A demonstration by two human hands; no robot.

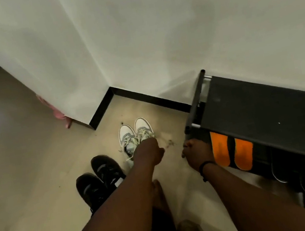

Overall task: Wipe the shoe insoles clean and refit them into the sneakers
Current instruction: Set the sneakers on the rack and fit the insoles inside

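A pair of white and grey sneakers point(127, 135) stands on the floor near the wall corner, toes toward the wall. My left hand point(151, 152) reaches down over the collar of the right-hand sneaker of that pair with fingers curled, hiding its heel. Two orange insoles point(232, 150) lie side by side on the near end of a black shoe rack point(258, 109). My right hand point(196, 152) sits at the rack's front corner, just left of the insoles, fingers curled; what they hold is hidden. No cloth is visible.
A pair of black sneakers point(99, 177) stands on the floor to the left of my left arm. My bare foot point(159, 193) is below the hands. A black skirting board point(145, 100) runs along the white walls. Something pink point(55, 112) lies behind the wall corner.
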